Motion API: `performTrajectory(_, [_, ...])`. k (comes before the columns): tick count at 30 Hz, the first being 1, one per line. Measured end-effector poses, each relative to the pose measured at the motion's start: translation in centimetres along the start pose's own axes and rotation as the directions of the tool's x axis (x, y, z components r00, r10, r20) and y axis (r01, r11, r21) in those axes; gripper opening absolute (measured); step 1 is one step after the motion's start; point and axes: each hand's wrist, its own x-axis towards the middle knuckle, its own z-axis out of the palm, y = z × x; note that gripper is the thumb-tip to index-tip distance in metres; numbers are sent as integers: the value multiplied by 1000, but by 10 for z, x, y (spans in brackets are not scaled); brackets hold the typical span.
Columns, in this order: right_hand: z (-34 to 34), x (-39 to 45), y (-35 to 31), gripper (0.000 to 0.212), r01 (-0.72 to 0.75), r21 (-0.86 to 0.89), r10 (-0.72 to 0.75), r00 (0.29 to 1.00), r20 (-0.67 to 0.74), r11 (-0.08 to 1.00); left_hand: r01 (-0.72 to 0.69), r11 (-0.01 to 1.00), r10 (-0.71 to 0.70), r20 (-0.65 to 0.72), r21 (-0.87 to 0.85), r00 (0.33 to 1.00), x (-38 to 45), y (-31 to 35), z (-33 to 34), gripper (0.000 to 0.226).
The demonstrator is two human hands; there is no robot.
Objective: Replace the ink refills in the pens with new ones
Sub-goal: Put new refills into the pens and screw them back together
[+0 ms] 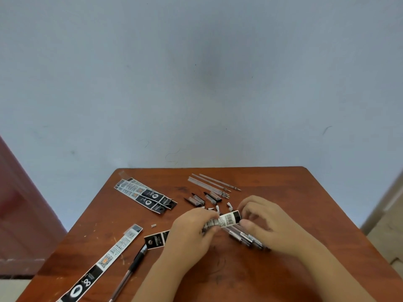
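Two hands work one refill packet (pixel 222 221) near the middle of the table (pixel 239 280). The left hand (pixel 192 229) pinches the crumpled end; the right hand (pixel 261 221) pinches the barcode end, apparently to pull the wrapper open. Several pens (pixel 248 237) lie under the right hand. Empty refills (pixel 213 184) lie near the far edge, apart from the work, with pen caps (pixel 202 199) and loose tips just nearer. Sealed packets (pixel 146 195) wait toward the far left corner. One assembled pen (pixel 133 264) and one flat packet (pixel 106 260) lie by the left edge.
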Motion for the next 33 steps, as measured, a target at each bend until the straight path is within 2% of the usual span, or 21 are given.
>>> performTrajectory(4, [7,2,2,32,-8,-100,-3,994,-112,995,12,999,-12,13,-51,1000,0,1,1,20])
performTrajectory(9, [4,3,0,12,-45,2,44,981,-188,999,-8,996,4,-48,-87,999,1,1,0,24])
performTrajectory(15, [2,3,-8,13,-125,241,137,990,-34,963,-94,988,84,-80,-119,993,-1,0,2,22])
performTrajectory(17, [2,4,-8,23,-150,297,155,988,4,943,-114,984,101,-100,-136,990,-1,0,3,17])
performTrajectory(22, [-1,4,-9,22,-193,308,192,981,36,931,-132,988,122,-111,-84,986,-1,1,4,20])
performTrajectory(25, [-7,3,-13,24,-227,304,244,970,-17,925,-85,996,81,-108,-32,991,0,-2,1,22])
performTrajectory(29, [-16,2,-11,23,-242,230,282,946,-159,943,33,999,-29,-124,30,992,1,-5,-4,15])
performTrajectory(33, [-21,0,-4,21,-277,212,328,905,-271,937,175,982,-168,-100,70,981,1,-1,-10,20])
